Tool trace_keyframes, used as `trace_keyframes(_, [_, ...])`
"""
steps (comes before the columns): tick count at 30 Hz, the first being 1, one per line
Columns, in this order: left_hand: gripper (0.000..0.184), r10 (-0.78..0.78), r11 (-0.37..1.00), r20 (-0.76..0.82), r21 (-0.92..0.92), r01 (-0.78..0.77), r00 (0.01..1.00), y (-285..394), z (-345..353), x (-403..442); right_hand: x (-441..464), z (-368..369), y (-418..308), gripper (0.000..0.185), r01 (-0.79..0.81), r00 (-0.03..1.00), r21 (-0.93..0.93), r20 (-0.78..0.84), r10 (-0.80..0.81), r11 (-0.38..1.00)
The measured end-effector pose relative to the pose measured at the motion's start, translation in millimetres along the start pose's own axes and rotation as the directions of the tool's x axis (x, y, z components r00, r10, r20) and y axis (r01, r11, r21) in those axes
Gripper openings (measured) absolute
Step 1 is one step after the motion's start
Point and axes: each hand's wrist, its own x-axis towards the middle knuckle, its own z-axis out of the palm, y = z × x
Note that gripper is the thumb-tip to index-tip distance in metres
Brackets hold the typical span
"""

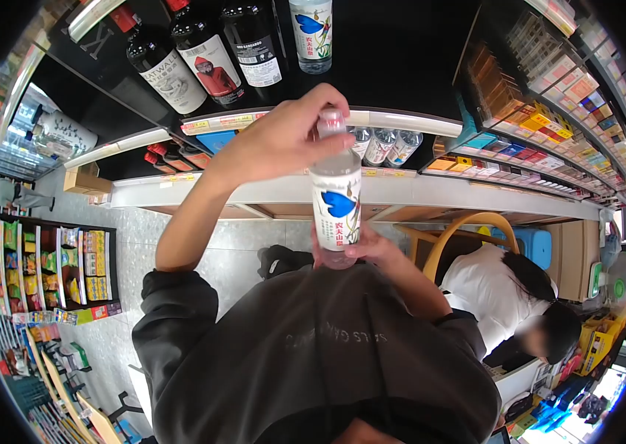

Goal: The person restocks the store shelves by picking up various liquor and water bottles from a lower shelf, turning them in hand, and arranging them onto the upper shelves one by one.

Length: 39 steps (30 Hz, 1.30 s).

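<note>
A clear bottle [338,207] with a white label and a blue design is held upright in front of my chest. The fingers of my left hand [283,137] are wrapped round its neck, just below the pinkish cap. My right hand [361,248] grips the bottle near its base. Beyond it, on the black shelf [394,81], stands a similar bottle [313,37] with the same blue design. Dark wine bottles [209,66] are lined up to the left of that one.
Under the shelf edge [402,122] sit several small clear bottles [381,145]. Small boxes [542,111] fill the racks at the right. A person in white [487,285] is close by at the right, beside a wooden chair [439,248]. Snack shelves [54,266] stand at the left.
</note>
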Motion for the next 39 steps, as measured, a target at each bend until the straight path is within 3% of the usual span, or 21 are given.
trace_keyframes(1, [0.024,-0.089,0.989,-0.015,-0.122,0.087,0.996,-8.0,1.5,3.4,4.2,11.3,4.4,0.06,0.13,0.992,0.185,-0.02,-0.128,0.974])
trace_keyframes(4, [0.026,-0.131,0.963,-0.138,-0.252,0.093,0.982,-23.9,18.9,3.2,12.7,16.4,11.3,0.057,0.24,0.965,0.071,-0.124,-0.23,0.968])
trace_keyframes(8, [0.034,-0.148,0.919,-0.294,-0.394,0.022,0.944,-28.8,31.9,3.9,16.4,13.6,7.9,0.057,0.243,0.96,0.008,-0.145,-0.239,0.97])
trace_keyframes(10, [0.035,-0.151,0.894,-0.34,-0.448,-0.019,0.928,-31.3,40.5,3.3,16.8,13.6,4.2,0.053,0.168,0.935,-0.103,-0.298,-0.192,0.98])
trace_keyframes(11, [0.036,-0.156,0.876,-0.458,-0.473,-0.092,0.875,-29.9,47.9,0.8,19.5,11.4,5.4,0.053,0.168,0.935,-0.103,-0.298,-0.192,0.98])
trace_keyframes(13, [0.037,-0.162,0.858,-0.557,-0.488,-0.164,0.814,-23.7,58.5,-1.6,29.6,9.7,8.8,0.058,0.088,0.71,-0.677,-0.471,-0.523,0.731])
trace_keyframes(14, [0.041,-0.185,0.863,-0.598,-0.478,-0.162,0.78,-19.5,64.2,-3.2,29.4,15.7,3.8,0.065,-0.058,0.679,-0.703,-0.549,-0.488,0.709])
trace_keyframes(15, [0.045,-0.206,0.869,-0.639,-0.467,-0.161,0.741,-17.7,66.8,-4.1,28.6,22.5,2.7,0.065,-0.06,0.679,-0.701,-0.551,-0.486,0.71])
trace_keyframes(17, [0.038,-0.22,0.856,-0.654,-0.485,-0.178,0.724,-30.5,61.1,1.0,26.6,32.2,3.8,0.064,-0.08,0.707,-0.628,-0.583,-0.4,0.774])
trace_keyframes(19, [0.031,-0.244,0.654,-0.417,-0.737,-0.169,0.875,-40.4,52.3,1.3,20.6,25.1,5.1,0.068,-0.012,0.751,-0.71,-0.471,-0.463,0.704])
trace_keyframes(20, [0.031,-0.25,0.649,-0.416,-0.742,-0.168,0.874,-41.8,53.3,2.0,17.4,21.4,-0.8,0.073,0.072,0.9,-0.379,-0.375,-0.224,0.923])
trace_keyframes(22, [0.031,-0.204,0.304,-0.289,-0.927,-0.22,0.935,-44.1,53.5,3.1,15.9,16.9,2.7,0.087,0.075,0.996,0.111,-0.06,-0.069,0.991])
trace_keyframes(23, [0.031,-0.158,0.113,-0.236,-0.969,-0.219,0.959,-44.8,52.7,3.6,18.8,19.9,5.2,0.087,0.076,0.996,0.111,-0.059,-0.07,0.991])
trace_keyframes(25, [0.031,-0.143,0.074,-0.235,-0.971,-0.226,0.961,-47.7,55.9,5.2,25.9,27.2,10.8,0.088,0.072,0.988,0.291,0.113,-0.109,0.954])
trace_keyframes(27, [0.029,0.027,-0.196,-0.216,-0.959,-0.206,0.976,-53.8,59.0,7.3,26.3,22.9,19.4,0.089,0.092,0.984,0.252,0.126,-0.127,0.963])
trace_keyframes(28, [0.029,0.027,-0.197,-0.219,-0.958,-0.21,0.975,-57.2,60.4,9.7,26.1,21.6,23.7,0.092,0.084,0.985,0.327,0.115,-0.128,0.941])
trace_keyframes(30, [0.026,0.246,-0.474,-0.334,-0.86,-0.187,0.91,-62.6,64.1,14.2,28.5,20.1,33.1,0.094,0.075,0.986,0.402,0.105,-0.127,0.912])
trace_keyframes(31, [0.026,0.243,-0.475,-0.333,-0.86,-0.187,0.911,-60.6,65.9,17.5,31.0,20.6,38.9,0.093,0.106,0.971,0.47,0.141,-0.193,0.877])
trace_keyframes(33, [0.025,0.32,-0.758,-0.462,-0.648,-0.069,0.827,-51.2,71.6,25.1,39.5,24.5,46.8,0.092,0.129,0.951,0.542,0.168,-0.258,0.83])
trace_keyframes(35, [0.024,0.333,-0.777,-0.461,-0.628,-0.038,0.823,-46.8,76.4,28.8,52.2,28.0,46.4,0.093,0.09,0.856,0.578,0.371,-0.36,0.811])
trace_keyframes(39, [0.025,0.412,-0.684,-0.419,-0.729,-0.029,0.809,-53.6,78.8,31.9,51.4,32.2,50.7,0.09,0.088,0.859,0.666,0.325,-0.395,0.74])
